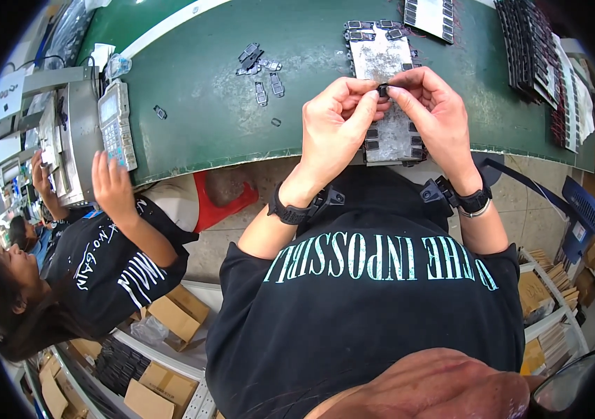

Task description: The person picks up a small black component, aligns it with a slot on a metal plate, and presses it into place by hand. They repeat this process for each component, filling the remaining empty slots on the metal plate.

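My left hand (336,129) and my right hand (437,115) meet over a silvery metal plate (381,63) on the green bench. Between the thumbs and fingertips of both hands is a small black part (382,90); its exact kind is too small to make out. Similar black rectangular pieces (361,35) sit along the plate's edges, at its far end and beside its near end. My hands hide the plate's middle. Left of my hands, several loose black pieces (276,85) lie on the bench, with a little dark ring-shaped piece (276,121) nearer me.
A white sheet with rows of black pieces (430,17) lies at the back. Stacked dark strips with red wires (531,56) stand at the right. At the left are a keypad unit (116,126) and a co-worker with raised hands (112,185). A red stool (220,202) is under the bench.
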Available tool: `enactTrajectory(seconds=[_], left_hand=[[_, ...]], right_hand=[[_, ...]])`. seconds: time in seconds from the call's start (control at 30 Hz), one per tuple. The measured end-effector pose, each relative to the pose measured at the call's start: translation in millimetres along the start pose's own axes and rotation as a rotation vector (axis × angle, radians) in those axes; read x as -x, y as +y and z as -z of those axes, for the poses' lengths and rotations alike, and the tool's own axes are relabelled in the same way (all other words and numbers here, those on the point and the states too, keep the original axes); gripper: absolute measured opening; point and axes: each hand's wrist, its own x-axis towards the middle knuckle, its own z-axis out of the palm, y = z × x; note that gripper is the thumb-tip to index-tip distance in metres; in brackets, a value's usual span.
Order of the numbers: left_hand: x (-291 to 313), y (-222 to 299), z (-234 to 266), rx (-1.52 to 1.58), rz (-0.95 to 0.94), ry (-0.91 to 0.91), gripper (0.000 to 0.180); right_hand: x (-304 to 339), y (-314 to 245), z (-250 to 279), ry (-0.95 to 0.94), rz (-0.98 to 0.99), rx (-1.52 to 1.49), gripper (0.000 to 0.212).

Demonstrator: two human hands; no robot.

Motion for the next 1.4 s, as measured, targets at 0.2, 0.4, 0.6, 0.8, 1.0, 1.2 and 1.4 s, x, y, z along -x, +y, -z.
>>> enactTrajectory(seconds=[0.2, 0.4, 0.6, 0.8, 1.0, 1.2, 1.4], left_hand=[[-1, -2, 1, -0.026, -0.004, 0.005, 0.016], [-1, -3, 4, -0.085, -0.024, 0.033, 0.014], [4, 2, -2, -0.014, -0.034, -0.013, 0.012], [4, 4, -3, 0.043, 0.007, -0.021, 0.012], [3, 0, 0, -0.034, 0.013, -0.029, 0.012], [-1, 11, 9, 0.163, 0.114, -0.068, 0.011], [-11, 6, 24, 0.159, 0.156, -0.083, 0.011]], right_hand=[[-2, 3, -1, -0.015, 0.017, 0.022, 0.011], [-3, -6, -7, 0.028, 0.068, 0.096, 0.013], [2, -3, 3, -0.097, 0.019, -0.15, 0.015], [4, -5, 7, -0.124, 0.022, -0.052, 0.015], [3, -7, 7, -0.118, 0.138, 0.217, 0.013], [-5, -3, 15, -0.258, -0.138, -0.376, 0.015], [-18, -2, 8, -0.279, -0.231, -0.365, 0.02]])
